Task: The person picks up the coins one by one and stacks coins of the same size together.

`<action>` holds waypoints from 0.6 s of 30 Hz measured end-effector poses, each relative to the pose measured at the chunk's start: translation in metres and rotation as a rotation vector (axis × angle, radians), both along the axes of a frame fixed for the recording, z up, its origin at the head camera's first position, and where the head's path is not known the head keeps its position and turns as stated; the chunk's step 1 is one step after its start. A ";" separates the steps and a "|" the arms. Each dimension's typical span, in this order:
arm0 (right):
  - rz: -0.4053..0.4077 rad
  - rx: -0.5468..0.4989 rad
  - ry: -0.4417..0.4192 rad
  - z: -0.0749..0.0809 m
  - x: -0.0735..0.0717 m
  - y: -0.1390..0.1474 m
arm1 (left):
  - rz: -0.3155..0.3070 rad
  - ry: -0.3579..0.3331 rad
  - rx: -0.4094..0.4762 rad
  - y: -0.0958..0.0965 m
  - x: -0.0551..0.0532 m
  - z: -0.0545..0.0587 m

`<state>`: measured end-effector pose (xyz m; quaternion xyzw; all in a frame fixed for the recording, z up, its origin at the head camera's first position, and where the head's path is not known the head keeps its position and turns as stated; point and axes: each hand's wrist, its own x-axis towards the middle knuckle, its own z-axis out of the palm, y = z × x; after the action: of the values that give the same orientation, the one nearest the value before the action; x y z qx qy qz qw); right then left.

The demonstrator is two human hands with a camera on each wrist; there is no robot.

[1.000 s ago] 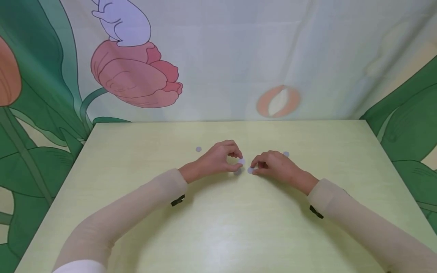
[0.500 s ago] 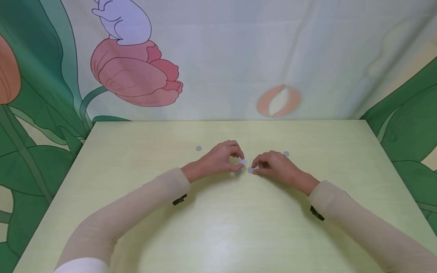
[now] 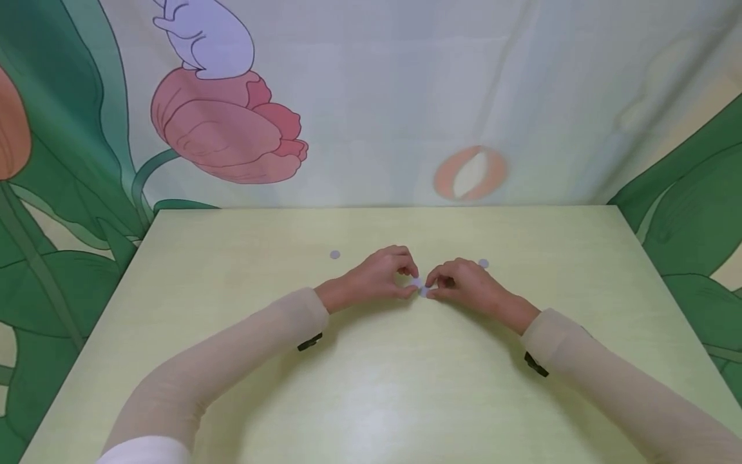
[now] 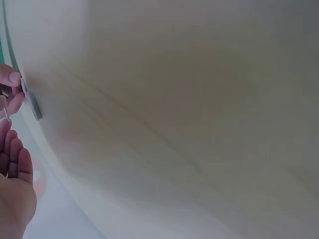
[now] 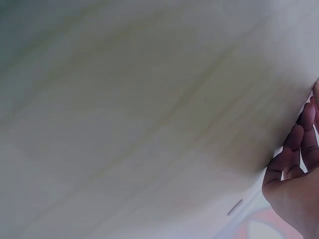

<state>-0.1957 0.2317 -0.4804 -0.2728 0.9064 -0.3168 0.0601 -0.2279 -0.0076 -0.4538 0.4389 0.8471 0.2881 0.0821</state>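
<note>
My left hand (image 3: 382, 274) pinches a small pale lilac round disc (image 3: 416, 282) between thumb and forefinger, just above the table's middle. Facing it, my right hand (image 3: 466, 281) pinches a second disc (image 3: 424, 292), low at the tabletop. The two discs overlap in the head view. From the left wrist, the disc in my left hand (image 4: 17, 184) appears as a thin white edge (image 4: 7, 115). Beside the right fingers there, a grey disc (image 4: 35, 105) lies close to the table surface. Curled fingers of my right hand (image 5: 299, 167) hide most of their disc in the right wrist view.
One more lilac disc (image 3: 335, 254) lies on the table behind the left hand. Another disc (image 3: 484, 263) lies just behind the right hand. The pale yellow-green table (image 3: 371, 374) ends at a printed cloth (image 3: 371, 116) hanging along its far edge.
My left hand has shifted right and slightly toward me, bringing its disc against the right hand's disc in view. The disc seen lying under the left fingertips is now hidden. The right hand hardly moved.
</note>
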 end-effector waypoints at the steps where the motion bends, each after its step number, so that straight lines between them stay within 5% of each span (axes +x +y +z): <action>1: 0.000 0.000 0.003 0.000 0.000 0.000 | 0.000 0.003 -0.007 0.000 0.000 -0.001; 9: -0.006 -0.018 0.010 0.000 0.001 0.000 | 0.015 0.008 -0.031 0.005 -0.003 -0.002; 18: 0.000 -0.016 0.007 -0.001 0.001 -0.001 | 0.006 -0.064 -0.041 0.008 -0.001 -0.007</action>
<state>-0.1944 0.2308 -0.4816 -0.2744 0.9040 -0.3231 0.0550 -0.2287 0.0003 -0.4611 0.4252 0.8511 0.2848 0.1175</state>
